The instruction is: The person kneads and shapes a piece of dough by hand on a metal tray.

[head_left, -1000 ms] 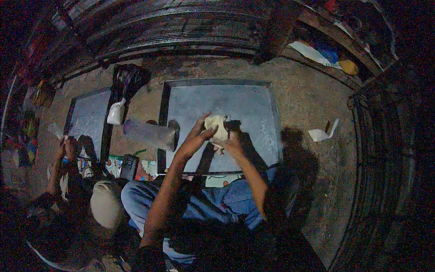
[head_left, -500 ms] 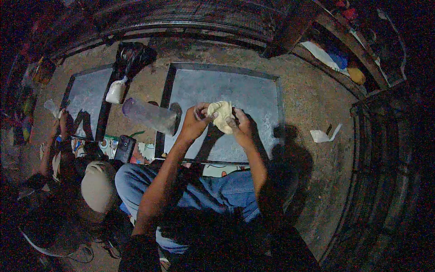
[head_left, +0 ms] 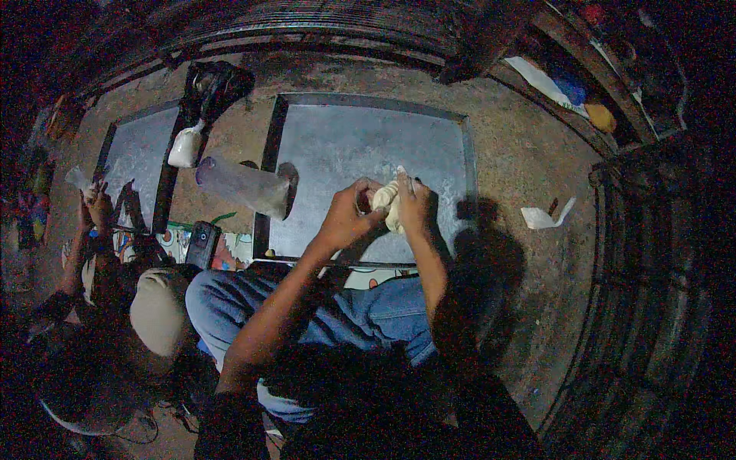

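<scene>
My left hand and my right hand are closed on a pale, creamy lump of dough, pinching it into folds above a large grey metal tray. Part of the dough is hidden by my fingers. Left of that tray lies a cloudy, translucent plastic tube or bag with a purplish end. A small pale bit sits at the tray's lower left corner.
At left, another person's hands hold something translucent over a second tray. A white bag, black bag and dark phone lie between. A folded white scrap is at right, dark slatted structures beyond.
The dough has gone from a spread, flattened piece to a bunched, folded lump. My right hand has risen and turned over it, while my left hand stays around its side.
</scene>
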{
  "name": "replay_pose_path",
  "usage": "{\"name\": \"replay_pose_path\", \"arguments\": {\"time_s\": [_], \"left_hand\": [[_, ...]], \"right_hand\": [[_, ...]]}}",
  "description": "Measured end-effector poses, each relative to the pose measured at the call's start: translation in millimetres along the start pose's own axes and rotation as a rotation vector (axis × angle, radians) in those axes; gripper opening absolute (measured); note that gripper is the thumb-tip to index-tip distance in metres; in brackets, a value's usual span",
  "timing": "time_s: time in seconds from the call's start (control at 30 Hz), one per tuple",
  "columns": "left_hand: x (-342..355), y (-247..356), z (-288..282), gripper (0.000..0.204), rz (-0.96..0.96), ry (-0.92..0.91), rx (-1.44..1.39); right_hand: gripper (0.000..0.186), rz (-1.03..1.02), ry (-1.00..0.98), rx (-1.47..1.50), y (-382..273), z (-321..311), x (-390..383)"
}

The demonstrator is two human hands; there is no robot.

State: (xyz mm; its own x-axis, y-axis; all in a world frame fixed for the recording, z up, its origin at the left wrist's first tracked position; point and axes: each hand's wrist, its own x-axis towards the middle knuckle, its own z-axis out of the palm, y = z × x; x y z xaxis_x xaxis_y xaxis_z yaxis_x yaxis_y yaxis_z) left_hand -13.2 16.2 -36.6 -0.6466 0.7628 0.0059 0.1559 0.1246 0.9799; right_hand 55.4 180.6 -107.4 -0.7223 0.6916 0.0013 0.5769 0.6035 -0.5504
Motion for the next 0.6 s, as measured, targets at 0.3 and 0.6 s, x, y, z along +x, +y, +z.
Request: {"name": "replay_pose_path", "arguments": {"time_s": [0.3,0.6], "left_hand": [[-3.9,3.9,-4.4,0.038,-0.181,0.026,0.302],[-4.6,-0.7,-8.7,0.032,-0.163,-0.235,-0.112]], "right_hand": [[0.044,-0.071,0.083,0.489,-29.2,-8.5,-13.5],[0.067,0.286,-0.266,0.839,19.5,40.4,12.3]]}}
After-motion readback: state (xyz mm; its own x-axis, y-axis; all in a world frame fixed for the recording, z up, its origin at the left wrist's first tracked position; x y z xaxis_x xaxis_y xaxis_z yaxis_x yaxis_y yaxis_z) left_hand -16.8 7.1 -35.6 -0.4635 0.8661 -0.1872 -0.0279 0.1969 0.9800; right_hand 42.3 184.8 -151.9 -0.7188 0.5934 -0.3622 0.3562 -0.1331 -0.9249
